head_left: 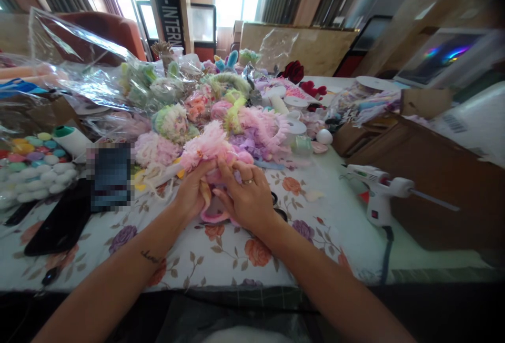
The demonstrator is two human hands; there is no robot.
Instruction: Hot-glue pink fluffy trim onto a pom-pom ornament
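My left hand (194, 189) and my right hand (246, 195) meet at the middle of the table, both gripping a pink frilly headband (209, 148) with a fluffy lace pom. Its pink band curves out below my palms. My right hand, with a ring on one finger, presses its fingertips into the pink fluff; my left hand pinches the same piece from the left. Black scissors (278, 207) lie partly hidden beneath my right hand.
A white glue gun (379, 190) stands at the right beside brown cardboard boxes (426, 174). Piles of pastel frilly headbands (252, 127) and plastic bags (98, 74) fill the back. Coloured pom-poms (35, 167) and a thread spool (71, 140) sit left. A floral tablecloth (236, 253) covers the table.
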